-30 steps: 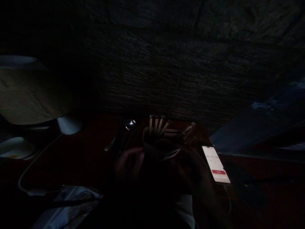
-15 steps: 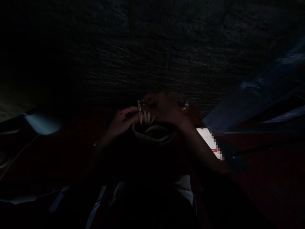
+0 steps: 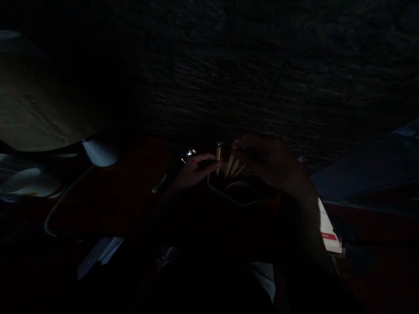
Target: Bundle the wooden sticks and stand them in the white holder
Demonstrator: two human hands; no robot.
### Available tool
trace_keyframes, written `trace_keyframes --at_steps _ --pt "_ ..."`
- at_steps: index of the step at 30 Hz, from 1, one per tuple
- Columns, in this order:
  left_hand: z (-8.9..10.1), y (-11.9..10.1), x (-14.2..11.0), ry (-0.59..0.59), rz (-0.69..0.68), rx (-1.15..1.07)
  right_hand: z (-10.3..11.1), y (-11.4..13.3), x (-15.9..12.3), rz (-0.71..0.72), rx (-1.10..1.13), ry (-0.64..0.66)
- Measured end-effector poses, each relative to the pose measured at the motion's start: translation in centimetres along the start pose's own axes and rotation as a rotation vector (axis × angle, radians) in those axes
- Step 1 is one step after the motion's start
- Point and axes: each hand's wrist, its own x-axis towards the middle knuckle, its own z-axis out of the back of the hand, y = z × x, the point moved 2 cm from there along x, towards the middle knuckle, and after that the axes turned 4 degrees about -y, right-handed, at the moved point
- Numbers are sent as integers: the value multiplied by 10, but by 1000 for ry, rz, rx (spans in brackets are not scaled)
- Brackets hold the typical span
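In very dim light, my left hand (image 3: 194, 170) pinches a pale slim stick (image 3: 218, 163) between thumb and fingers. The stick stands nearly upright at the left side of a dark, open-topped container (image 3: 225, 197), and something shiny and clear shows at its top. To its right, several more pale sticks (image 3: 231, 165) lean at differing angles out of the container. My right hand (image 3: 271, 161) is at their upper ends with fingers bent; shadow hides what its fingertips grip. A curved rim or round form (image 3: 240, 185) shows inside the container.
A lit phone (image 3: 329, 229) lies at the right, partly behind my forearm. On the left are a white cone-shaped object (image 3: 101, 153), a pale cord (image 3: 55, 209) and a tan printed surface (image 3: 39, 104). A shiny object (image 3: 187, 153) sits beyond my left hand. A rough wall (image 3: 229, 87) rises behind.
The view has swung left, so the hands and container appear farther right. The sticks by my right hand now lean and fan apart from the one in my left hand.
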Motion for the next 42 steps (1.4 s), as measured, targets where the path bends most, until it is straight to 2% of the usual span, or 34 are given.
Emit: trace_keyframes --at_steps 6,13,18,23,27,33,36,42 --pt "-5 3 -4 -110 66 -85 10 5 -5 33 18 -110" --pt "-6 3 -2 -66 61 -151 15 10 -11 43 91 -193" --pt "-7 7 1 -28 48 -141 5 6 -5 60 64 -120" --pt "-7 7 5 34 53 -126 -7 1 0 -32 68 -11" --pt "-4 2 5 36 77 -36 -8 3 1 -88 29 -13" --pt "-2 -4 0 6 126 -18 -8 1 4 -128 42 -26" --pt "-3 -2 -3 -8 184 -31 -8 -2 5 -128 85 -36" --pt "-4 5 -5 -50 193 -60 -3 -1 3 -121 88 -57"
